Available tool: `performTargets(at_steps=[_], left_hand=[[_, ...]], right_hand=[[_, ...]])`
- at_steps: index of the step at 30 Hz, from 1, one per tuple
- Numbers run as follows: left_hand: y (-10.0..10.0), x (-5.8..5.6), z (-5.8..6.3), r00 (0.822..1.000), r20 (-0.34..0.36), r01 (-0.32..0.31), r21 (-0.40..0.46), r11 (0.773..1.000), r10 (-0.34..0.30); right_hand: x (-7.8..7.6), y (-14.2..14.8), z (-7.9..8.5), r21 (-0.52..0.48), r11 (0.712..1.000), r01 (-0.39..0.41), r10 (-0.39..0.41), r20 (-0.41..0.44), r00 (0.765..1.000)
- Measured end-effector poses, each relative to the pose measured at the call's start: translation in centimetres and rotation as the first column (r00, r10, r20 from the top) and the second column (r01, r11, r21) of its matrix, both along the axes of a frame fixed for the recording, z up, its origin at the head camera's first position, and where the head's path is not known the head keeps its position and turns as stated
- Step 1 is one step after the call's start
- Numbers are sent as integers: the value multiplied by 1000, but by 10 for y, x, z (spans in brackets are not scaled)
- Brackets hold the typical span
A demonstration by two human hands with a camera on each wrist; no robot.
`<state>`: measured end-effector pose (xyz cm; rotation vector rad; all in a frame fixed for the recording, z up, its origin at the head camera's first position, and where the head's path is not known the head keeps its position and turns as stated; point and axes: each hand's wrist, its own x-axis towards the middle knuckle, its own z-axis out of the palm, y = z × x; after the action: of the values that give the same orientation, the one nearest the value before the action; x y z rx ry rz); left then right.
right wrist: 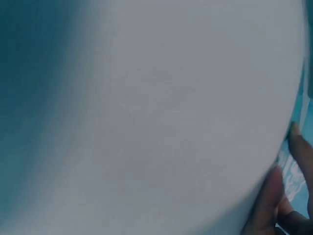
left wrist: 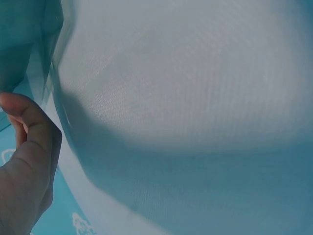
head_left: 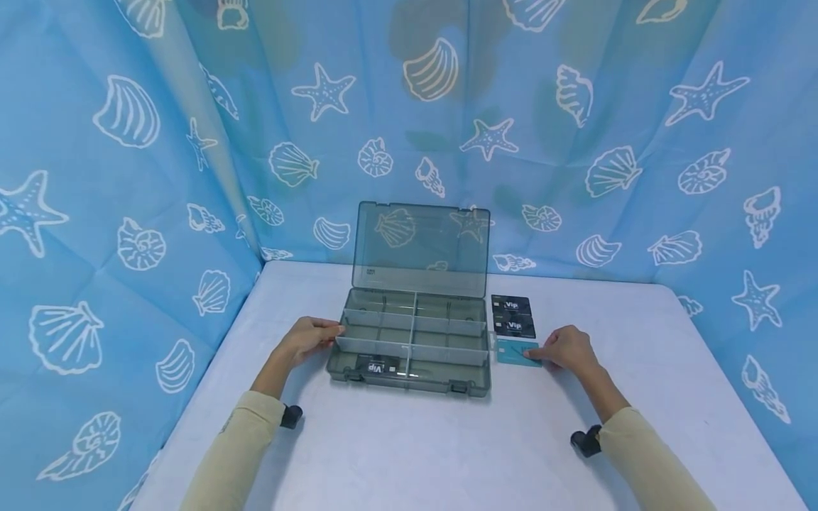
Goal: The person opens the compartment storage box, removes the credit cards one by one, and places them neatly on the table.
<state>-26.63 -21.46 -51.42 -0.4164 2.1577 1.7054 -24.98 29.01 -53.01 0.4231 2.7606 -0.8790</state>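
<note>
A translucent grey compartment box (head_left: 409, 387) sits on the table with its lid (head_left: 422, 248) raised at the back. My left hand (head_left: 309, 336) grips the box's left wall; the left wrist view shows the thumb side of this hand (left wrist: 29, 152) at the box edge. Inside the front-left compartment lies a black "Vip" card (head_left: 377, 365). To the right of the box, my right hand (head_left: 567, 348) pinches a teal card (head_left: 511, 351) near its right end. Only the fingers of that hand (right wrist: 274, 196) show at the right wrist view's edge.
Two black "Vip" cards, an upper one (head_left: 511, 304) and a lower one (head_left: 515, 326), lie just behind the teal card, right of the box. Clear dividers (head_left: 447, 353) split the box into several compartments. A blue shell-patterned curtain (head_left: 396, 128) hangs behind the white table (head_left: 447, 454).
</note>
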Motion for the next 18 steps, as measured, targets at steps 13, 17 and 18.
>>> performTargets(at_steps=[13, 17, 18], left_hand=[[-1, 0, 0, 1000, -5, 18, 20, 1000, -18], [-1, -1, -1, 1000, -8, 9, 16, 1000, -9], [-2, -1, -1, 1000, -9, 9, 13, 1000, -9]], right_hand=[[-5, 2, 2, -15, 1000, 20, -20, 17, 1000], [-8, 2, 3, -23, 1000, 2, -1, 8, 1000], [-9, 2, 4, -28, 1000, -4, 4, -1, 1000]])
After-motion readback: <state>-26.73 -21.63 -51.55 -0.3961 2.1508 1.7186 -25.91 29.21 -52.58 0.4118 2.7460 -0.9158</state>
